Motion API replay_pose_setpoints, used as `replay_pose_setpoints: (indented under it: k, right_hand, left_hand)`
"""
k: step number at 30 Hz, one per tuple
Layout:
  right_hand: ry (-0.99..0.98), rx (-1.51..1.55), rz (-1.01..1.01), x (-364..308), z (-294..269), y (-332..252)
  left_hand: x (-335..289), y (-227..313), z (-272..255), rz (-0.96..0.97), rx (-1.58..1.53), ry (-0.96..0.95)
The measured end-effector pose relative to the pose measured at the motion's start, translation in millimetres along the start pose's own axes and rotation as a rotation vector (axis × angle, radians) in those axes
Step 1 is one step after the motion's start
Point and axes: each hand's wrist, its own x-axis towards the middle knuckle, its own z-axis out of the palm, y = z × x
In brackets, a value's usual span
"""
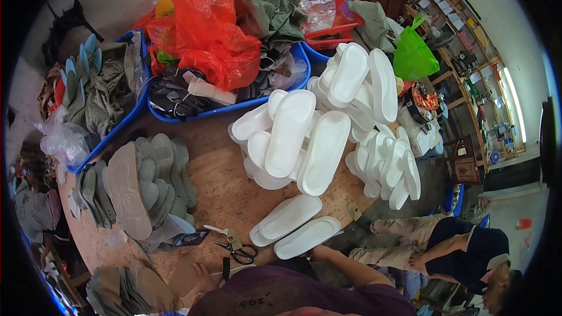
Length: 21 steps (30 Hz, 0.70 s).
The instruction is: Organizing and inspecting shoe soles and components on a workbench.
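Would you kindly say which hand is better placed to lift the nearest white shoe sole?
Right hand, likely: it's at that white shoe sole, while the left hand is by a tan insole.

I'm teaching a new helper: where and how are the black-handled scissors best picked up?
Probably by the looped handles of the scissors, fingers coming from the person's right: the loops lie toward that side, while the slimmer blades point left.

1 red plstc bag (216, 29) sat atop 1 blue bin (222, 109), far, left of ctr; 1 green bag (415, 54), far right, nr wood shelving (456, 76).
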Motion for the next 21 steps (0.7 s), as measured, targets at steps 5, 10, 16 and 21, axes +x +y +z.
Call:
replay_pose_setpoints:
  k: [5,10,16,21]
  right_hand:
    - [-0.046,-0.009,0.073,4.3,9.8,6.6]
    - [0.188,-0.106,-0.098,22.6,50.8,51.0]
    - [0.469,-0.139,-0.137,19.6,61.4,51.8]
    - [0.429,0.001,-0.136,-5.8,63.6,30.5]
  left_hand:
    - [-3.3,0.2,-3.1,0.012,0.067,-0.022]
    - [-1.4,-2.2,-1.3,0.026,0.084,0.009]
    - [1.3,24.7,-33.9,0.029,0.097,-0.098]
    - [-0.7,12.1,-17.1,0.021,0.074,-0.030]
